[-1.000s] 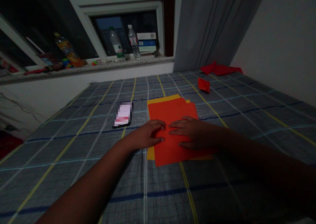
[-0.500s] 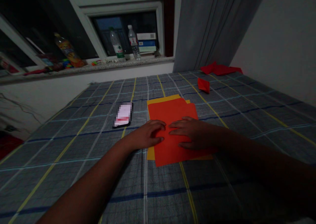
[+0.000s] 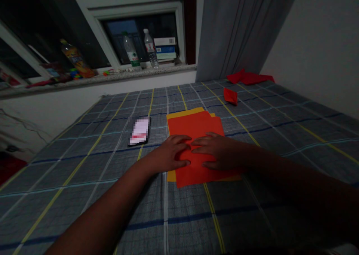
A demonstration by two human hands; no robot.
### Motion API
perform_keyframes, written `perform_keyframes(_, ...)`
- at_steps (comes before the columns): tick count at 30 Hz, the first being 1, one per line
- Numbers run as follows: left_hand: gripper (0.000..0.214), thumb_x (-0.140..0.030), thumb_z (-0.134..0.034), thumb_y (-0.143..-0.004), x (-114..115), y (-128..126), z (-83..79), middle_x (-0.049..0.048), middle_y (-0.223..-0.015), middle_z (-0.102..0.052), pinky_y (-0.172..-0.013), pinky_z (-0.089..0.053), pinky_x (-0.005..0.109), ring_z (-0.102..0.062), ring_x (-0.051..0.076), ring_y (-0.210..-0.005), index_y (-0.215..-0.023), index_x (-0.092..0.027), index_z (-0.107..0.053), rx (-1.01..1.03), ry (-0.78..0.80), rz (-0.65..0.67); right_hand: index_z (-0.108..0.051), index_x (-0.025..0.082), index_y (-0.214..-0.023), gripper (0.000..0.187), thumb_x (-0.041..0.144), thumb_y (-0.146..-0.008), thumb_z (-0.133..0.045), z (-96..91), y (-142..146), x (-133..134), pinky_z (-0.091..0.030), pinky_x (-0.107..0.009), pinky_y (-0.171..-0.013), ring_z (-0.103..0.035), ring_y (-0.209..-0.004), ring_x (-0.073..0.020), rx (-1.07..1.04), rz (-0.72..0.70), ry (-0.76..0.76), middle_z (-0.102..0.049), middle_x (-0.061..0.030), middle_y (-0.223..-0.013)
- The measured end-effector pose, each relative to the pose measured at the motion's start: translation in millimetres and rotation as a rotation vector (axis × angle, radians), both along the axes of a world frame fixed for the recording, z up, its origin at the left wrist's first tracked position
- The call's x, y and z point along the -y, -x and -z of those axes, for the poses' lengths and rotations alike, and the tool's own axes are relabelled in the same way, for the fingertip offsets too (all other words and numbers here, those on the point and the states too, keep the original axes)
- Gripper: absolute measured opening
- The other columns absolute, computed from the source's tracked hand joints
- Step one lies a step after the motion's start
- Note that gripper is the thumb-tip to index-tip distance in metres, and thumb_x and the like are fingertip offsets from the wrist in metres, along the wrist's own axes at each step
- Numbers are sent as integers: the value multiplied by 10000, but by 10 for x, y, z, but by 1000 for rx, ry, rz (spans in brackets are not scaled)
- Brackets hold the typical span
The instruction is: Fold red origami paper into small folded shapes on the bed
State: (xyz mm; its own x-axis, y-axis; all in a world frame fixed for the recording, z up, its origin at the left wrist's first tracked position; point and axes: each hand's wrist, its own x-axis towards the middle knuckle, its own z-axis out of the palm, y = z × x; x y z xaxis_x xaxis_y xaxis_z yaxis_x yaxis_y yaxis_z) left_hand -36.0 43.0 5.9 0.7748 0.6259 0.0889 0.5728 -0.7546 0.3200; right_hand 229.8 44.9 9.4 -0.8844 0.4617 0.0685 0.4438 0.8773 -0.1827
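Observation:
An orange-red sheet of paper (image 3: 193, 124) lies flat on the checked bedspread, its upper right corner showing a stepped edge. Beneath it, slightly turned, a yellow sheet (image 3: 171, 176) peeks out at the top, left and bottom. My left hand (image 3: 175, 152) rests on the left part of the orange-red paper, fingers spread and pointing right. From the other side my right hand (image 3: 214, 150) lies on it with fingers apart, its tips close to those of the left. Neither hand grips anything.
A phone (image 3: 140, 130) with a blurred screen lies left of the papers. Beyond them are a small folded red paper (image 3: 230, 96) and more red paper (image 3: 249, 78) near the curtain (image 3: 232, 30). Bottles (image 3: 131, 54) and stacked boxes (image 3: 165, 49) stand on the windowsill (image 3: 112, 75).
My left hand has slid slightly right across the orange-red paper, towards the right hand. My right hand and the papers stay nearly in place.

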Motion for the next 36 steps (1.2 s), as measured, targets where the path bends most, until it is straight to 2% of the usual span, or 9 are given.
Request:
perform_keyframes(6, 405, -438, -644, -908, -16, -19, -4, 121, -1441, -543, -1125, -374, 448, -501, 269, -1328, -1233, -203, -593, -44, -1, 21, -554, 119, -1381, 495, 339, -938, -529, 77, -85, 202, -328, -575, -1117, -471, -1352, -331, -13, 56, -80, -542, -200, -1436)
perform_keyframes(10, 402, -406, -652, -908, -22, -25, -6, 127, -1476, -512, -1141, -366, 438, -471, 268, -1362, -1240, -188, -588, -67, 5, 23, -587, 138, -1320, 421, 233, -915, -517, 170, -292, 464, -430, -495, -1077, -521, -1298, -301, -145, 262, -132, -570, -180, -1396)
perform_keyframes(13, 408, -398, -662, -902, -18, -30, -23, 126, -1477, -511, -1145, -368, 438, -472, 268, -1363, -1243, -187, -583, -64, 13, 25, -636, 158, -1205, 331, 192, -909, -492, 204, -442, 495, -503, -448, -993, -603, -1172, -280, -207, 381, -83, -642, -160, -1273)
perform_keyframes(17, 400, -399, -664, -900, -17, -30, -39, 118, -1474, -515, -1138, -381, 445, -485, 268, -1352, -1238, -199, -585, -58, 27, 23, -673, 152, -1066, 262, 165, -917, -458, 218, -537, 245, -508, -406, -959, -643, -1072, -262, -179, 453, -18, -689, -146, -1167)
perform_keyframes(21, 402, -412, -664, -897, -30, -18, -20, 117, -1471, -517, -1138, -383, 449, -484, 268, -1353, -1231, -201, -590, -53, 23, 24, -693, 118, -1049, 279, 142, -898, -460, 217, -559, -121, -450, -402, -1016, -627, -1101, -273, -130, 511, -70, -703, -155, -1132)
perform_keyframes(27, 396, -398, -675, -887, -30, -13, -5, 120, -1469, -519, -1135, -385, 448, -480, 267, -1356, -1220, -199, -594, -30, 18, 28, -713, 119, -979, 257, 153, -903, -471, 237, -558, -598, -451, -357, -956, -642, -1027, -261, -105, 629, -99, -713, -148, -1041)
perform_keyframes(29, 393, -394, -683, -880, -20, -13, -4, 120, -1463, -524, -1128, -389, 452, -486, 268, -1348, -1210, -203, -595, -26, 13, 22, -708, 116, -983, 251, 166, -906, -474, 265, -535, -671, -454, -358, -941, -642, -1010, -263, -109, 652, -106, -709, -153, -1027)
perform_keyframes(32, 385, -400, -677, -882, -7, -15, 20, 106, -1443, -543, -1114, -394, 469, -491, 274, -1335, -1210, -217, -589, -4, -13, 6, -666, 86, -1113, 294, 231, -904, -517, 302, -484, -660, -436, -395, -986, -606, -1107, -302, -157, 725, -108, -673, -195, -1137)
perform_keyframes(36, 280, -386, -589, -944, -15, -45, 66, 90, -1339, -614, -1069, -424, 463, -542, 262, -1267, -1172, -222, -600, 87, -44, -55, -632, 120, -1183, 367, 277, -853, -605, 276, -419, -545, -465, -391, -955, -613, -1099, -294, -385, 877, 9, -661, -173, -1165)
